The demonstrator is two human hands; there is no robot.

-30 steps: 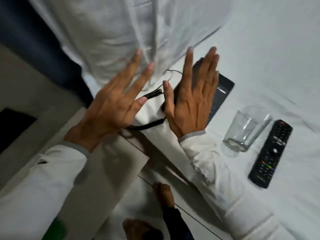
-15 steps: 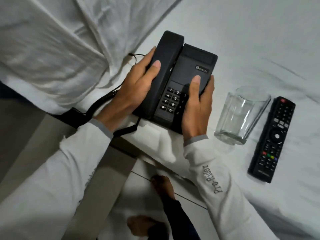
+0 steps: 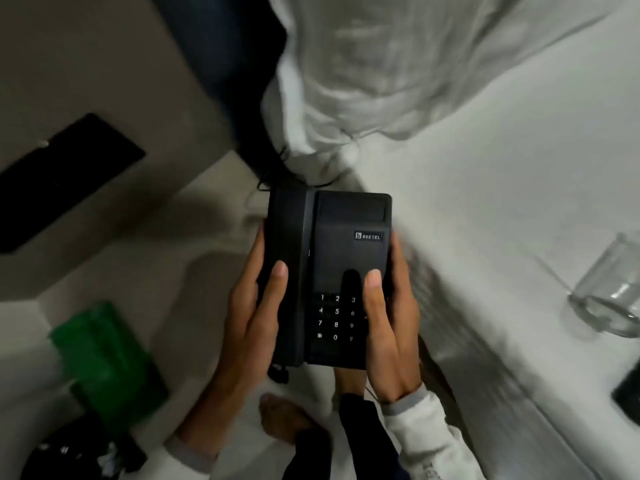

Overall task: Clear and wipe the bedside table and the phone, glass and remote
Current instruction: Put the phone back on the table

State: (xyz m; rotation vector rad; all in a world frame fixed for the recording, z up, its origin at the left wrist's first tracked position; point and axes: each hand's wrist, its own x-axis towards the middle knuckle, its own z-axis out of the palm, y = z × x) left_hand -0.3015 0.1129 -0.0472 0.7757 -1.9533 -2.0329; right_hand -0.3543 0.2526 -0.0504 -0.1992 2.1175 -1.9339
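Note:
I hold a black desk phone point(image 3: 343, 251) in both hands, lifted off the white bed point(image 3: 502, 209) and out over the floor and the beige bedside table point(image 3: 145, 271). My left hand point(image 3: 252, 320) grips its handset side, thumb on top. My right hand point(image 3: 391, 334) grips the keypad side, thumb above the number keys. A clear glass point(image 3: 609, 292) stands on the bed at the right edge. A dark corner of the remote point(image 3: 628, 393) shows at the far right, mostly cut off.
A white pillow point(image 3: 398, 74) lies at the head of the bed. A green object point(image 3: 107, 355) and a dark bundle point(image 3: 69, 452) sit at lower left. A black panel point(image 3: 62, 178) is set in the wall. My feet point(image 3: 287, 420) are below the phone.
Both hands went from hovering open to gripping the phone, then lifted it off the bed toward the left and toward me. The view swung left; the glass and remote slid to the right edge.

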